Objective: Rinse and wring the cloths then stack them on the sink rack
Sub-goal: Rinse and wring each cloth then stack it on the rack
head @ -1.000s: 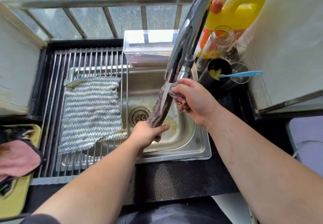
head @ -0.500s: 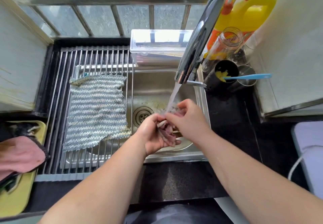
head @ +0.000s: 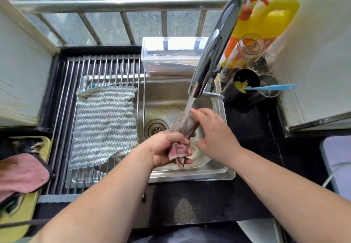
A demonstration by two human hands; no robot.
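Head view: one striped cloth [head: 104, 127] is already flat on the sink rack [head: 62, 109], looks done. Twisted pink-brown cloth [head: 187, 125] is over the sink [head: 190, 174] under the faucet [head: 212, 53] stream, mid-rinse. Left hand [head: 167, 147] fists its lower end. Right hand [head: 214, 134] has fingers loose and straight against the upper end, no clear grip. Pink cloth [head: 20, 170] on the yellow tray [head: 11, 223] probably still to do. Half a second ago both hands were bunched round the cloth; now only the left holds.
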